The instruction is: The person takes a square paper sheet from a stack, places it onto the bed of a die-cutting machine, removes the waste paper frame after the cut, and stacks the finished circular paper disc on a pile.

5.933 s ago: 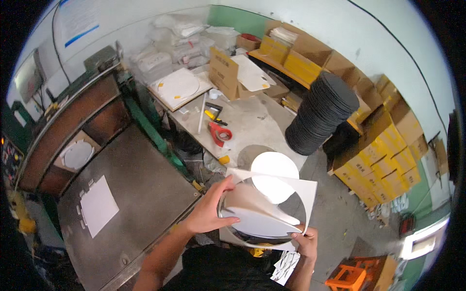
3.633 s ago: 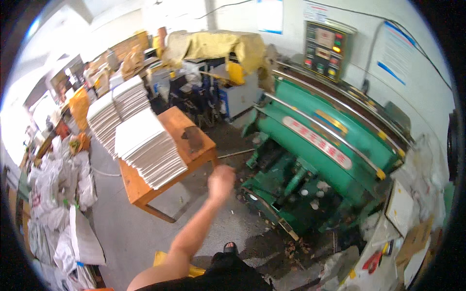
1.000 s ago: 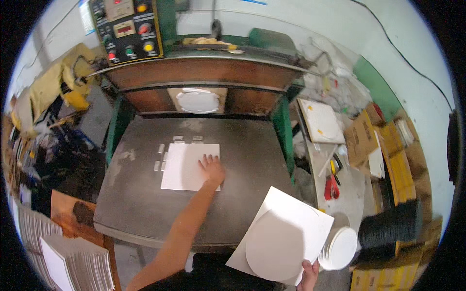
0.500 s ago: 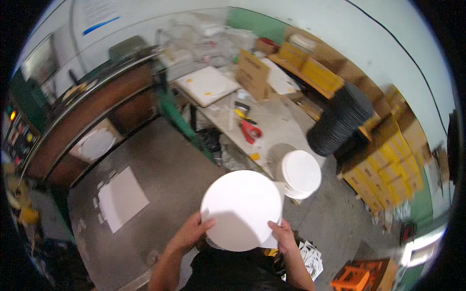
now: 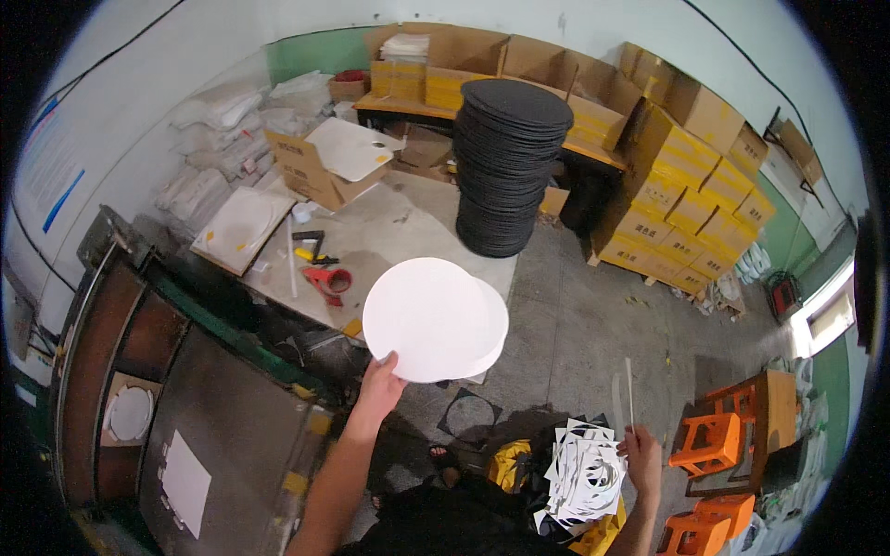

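Observation:
My left hand (image 5: 376, 397) grips the lower edge of a flat white disc (image 5: 417, 320), thumb on top. Partly behind the disc, at the table's corner, shows a stack of white discs (image 5: 495, 324); whether they touch is unclear. Out to the right, my right hand (image 5: 643, 461) pinches a thin white offcut sheet (image 5: 629, 394), seen almost edge-on. Just left of that hand is a heap of white offcut sheets (image 5: 573, 477) with round holes.
The worktable (image 5: 399, 218) bears a red tape dispenser (image 5: 329, 283) and a tall stack of black discs (image 5: 510, 167). A press (image 5: 232, 417) with a white sheet (image 5: 185, 482) stands left. Cartons (image 5: 681, 208) and orange stools (image 5: 709, 443) are at the right.
My hands have parted: the left carries the disc up and left toward the white stack, while the right has moved right with the offcut. The view has swung right.

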A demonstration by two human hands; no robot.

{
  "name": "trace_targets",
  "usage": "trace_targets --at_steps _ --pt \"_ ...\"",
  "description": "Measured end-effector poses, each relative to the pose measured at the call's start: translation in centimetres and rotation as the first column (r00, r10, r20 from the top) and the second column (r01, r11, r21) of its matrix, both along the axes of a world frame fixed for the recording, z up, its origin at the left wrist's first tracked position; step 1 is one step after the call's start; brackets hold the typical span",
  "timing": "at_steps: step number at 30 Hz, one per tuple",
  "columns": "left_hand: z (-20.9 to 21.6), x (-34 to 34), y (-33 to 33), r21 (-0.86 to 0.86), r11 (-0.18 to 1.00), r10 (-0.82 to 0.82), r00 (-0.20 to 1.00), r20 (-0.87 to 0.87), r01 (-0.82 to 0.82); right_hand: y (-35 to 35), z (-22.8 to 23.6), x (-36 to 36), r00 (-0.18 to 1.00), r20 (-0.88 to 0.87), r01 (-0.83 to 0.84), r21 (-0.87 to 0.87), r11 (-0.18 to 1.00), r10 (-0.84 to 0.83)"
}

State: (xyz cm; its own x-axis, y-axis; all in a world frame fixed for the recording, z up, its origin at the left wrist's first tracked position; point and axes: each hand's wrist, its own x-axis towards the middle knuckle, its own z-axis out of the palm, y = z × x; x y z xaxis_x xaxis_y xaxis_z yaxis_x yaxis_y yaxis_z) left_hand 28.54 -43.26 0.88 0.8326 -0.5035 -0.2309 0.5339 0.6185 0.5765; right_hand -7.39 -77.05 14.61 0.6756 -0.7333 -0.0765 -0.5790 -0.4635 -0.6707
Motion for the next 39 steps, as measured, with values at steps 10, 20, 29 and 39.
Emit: trace_targets --at_steps 10,20,29,39 --pt "-6.7 3.0 -8.1 0.324 0.946 0.009 0.995 -0.103 0.025 -4.2 -31.1 -13.9 0.790 -0.428 0.339 -0.292 0.894 -0.439" --pt "-4.6 0.3 -2.9 0.505 0.860 0.110 0.993 -0.049 -0.071 3.1 -35.6 10.4 0.936 -0.177 0.024 0.895 0.446 0.306" --pt "-11.5 -39.3 29.5 0.826 -0.079 0.746 0.516 0.420 -0.558 15.2 -30.5 20.6 0.347 -0.431 -0.292 0.794 0.533 0.833" --pt "13.3 -90.5 33.3 0.209 -0.478 0.194 -0.130 0.972 0.853 39.5 -26.2 17.3 -0.213 -0.388 -0.662 0.732 0.160 0.897"
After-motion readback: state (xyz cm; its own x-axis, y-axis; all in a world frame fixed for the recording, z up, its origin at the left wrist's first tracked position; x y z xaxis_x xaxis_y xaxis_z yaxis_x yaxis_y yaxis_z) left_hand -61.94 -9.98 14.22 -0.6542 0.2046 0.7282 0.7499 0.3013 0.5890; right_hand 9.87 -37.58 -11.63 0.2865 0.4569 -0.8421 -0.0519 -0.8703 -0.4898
